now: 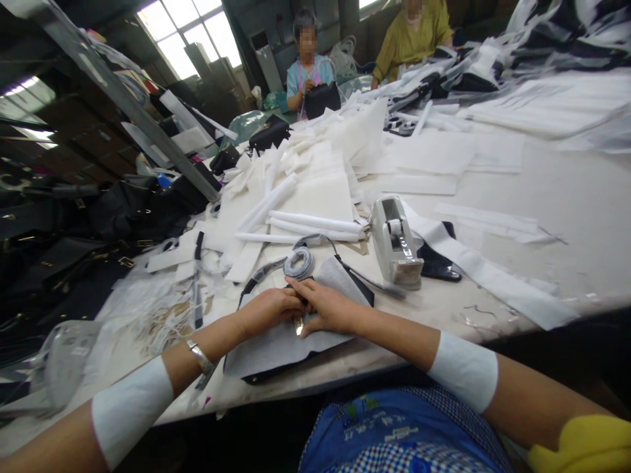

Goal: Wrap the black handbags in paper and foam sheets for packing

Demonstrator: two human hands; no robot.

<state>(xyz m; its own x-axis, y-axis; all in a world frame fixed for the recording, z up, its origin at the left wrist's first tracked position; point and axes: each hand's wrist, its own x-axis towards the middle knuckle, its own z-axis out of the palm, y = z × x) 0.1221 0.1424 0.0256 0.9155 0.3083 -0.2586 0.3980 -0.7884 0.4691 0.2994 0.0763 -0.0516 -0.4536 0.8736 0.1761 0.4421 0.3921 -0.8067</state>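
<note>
A dark bag [269, 376] lies at the table's front edge, mostly covered by a sheet of pale wrapping [261, 348]. Both hands meet over its middle, around a small gold metal piece [298, 326]. My left hand [276, 307] has its fingers bent inward against the bag; what they hold, if anything, is hidden. My right hand [328, 309] rests on the other side of the metal piece, with thumb and forefinger apart and the other fingers partly hidden. Just beyond the hands sits a coiled, wrapped strap [298, 263].
A tape dispenser [397, 246] stands right of the bag, beside a dark phone-like object [444, 256]. White paper strips and rolls [315, 225] cover the table's middle. Black bags [49, 263] are piled at left under a slanted metal post [133, 98]. Two people sit across the table.
</note>
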